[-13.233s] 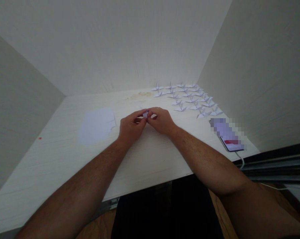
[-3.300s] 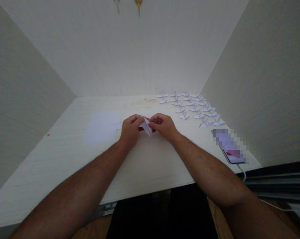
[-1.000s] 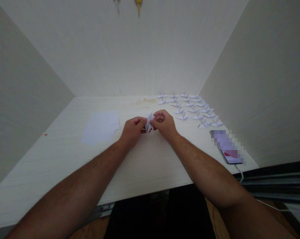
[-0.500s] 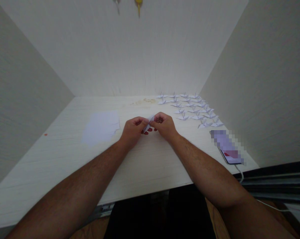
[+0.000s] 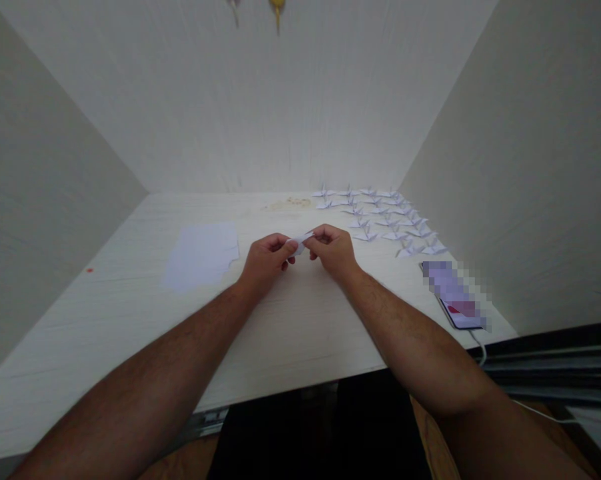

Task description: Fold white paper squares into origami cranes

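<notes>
A small folded piece of white paper [image 5: 299, 245] is held above the middle of the table. My left hand [image 5: 269, 260] pinches its left side between thumb and fingers. At its right edge, the thumb and fingers of my right hand [image 5: 332, 251] are closed on it too. Part of the paper is hidden behind the fingertips, and its exact folds are too small to make out. To the right, several white paper cranes [image 5: 380, 211] stand in rows. Left of my left hand lie white sheets of paper [image 5: 200, 257].
On the right of the white table [image 5: 300, 333] lies a phone [image 5: 460, 313] with a white cable [image 5: 480, 348]. Walls close the table in at the back and both sides. Brownish stains [image 5: 293, 202] mark its back edge. Two keys [image 5: 278, 15] hang above.
The folded paper has turned between my fingers and now shows a broader, flatter face. My hands have shifted only slightly, with the right fingers drawn a little apart from the left.
</notes>
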A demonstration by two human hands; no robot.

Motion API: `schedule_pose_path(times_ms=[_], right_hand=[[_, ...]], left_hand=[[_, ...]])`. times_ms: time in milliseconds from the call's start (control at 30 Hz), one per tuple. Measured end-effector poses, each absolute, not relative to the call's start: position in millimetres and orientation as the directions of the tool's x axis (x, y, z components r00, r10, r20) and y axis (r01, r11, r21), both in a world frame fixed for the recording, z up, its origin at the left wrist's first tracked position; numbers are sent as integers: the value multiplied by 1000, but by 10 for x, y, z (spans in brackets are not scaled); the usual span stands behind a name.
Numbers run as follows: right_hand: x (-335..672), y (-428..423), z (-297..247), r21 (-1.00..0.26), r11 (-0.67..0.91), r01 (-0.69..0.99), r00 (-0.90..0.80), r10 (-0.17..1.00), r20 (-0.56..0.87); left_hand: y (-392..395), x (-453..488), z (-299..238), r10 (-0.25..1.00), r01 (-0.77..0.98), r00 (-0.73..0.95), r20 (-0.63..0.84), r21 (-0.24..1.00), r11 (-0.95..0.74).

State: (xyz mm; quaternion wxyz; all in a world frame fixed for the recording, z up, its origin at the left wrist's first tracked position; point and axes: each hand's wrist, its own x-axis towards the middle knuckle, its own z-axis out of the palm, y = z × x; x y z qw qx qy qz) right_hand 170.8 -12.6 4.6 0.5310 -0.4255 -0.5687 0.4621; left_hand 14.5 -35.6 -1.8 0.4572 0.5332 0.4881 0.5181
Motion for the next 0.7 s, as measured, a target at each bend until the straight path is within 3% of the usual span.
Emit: schedule_pose_path(times_ms=[400, 533, 700], right_hand=[[1752, -148, 58, -959, 279, 60, -48, 960, 276], [1751, -137, 59, -972, 236, 3, -48, 971, 235], [1700, -168, 77, -985, 165, -55, -165, 971, 172]], left_hand=[[-348, 138, 18, 994, 100, -46, 100, 990, -95], [-369, 153, 43, 993, 94, -63, 97, 991, -91], [-392, 171, 63, 989, 156, -76, 129, 981, -116]])
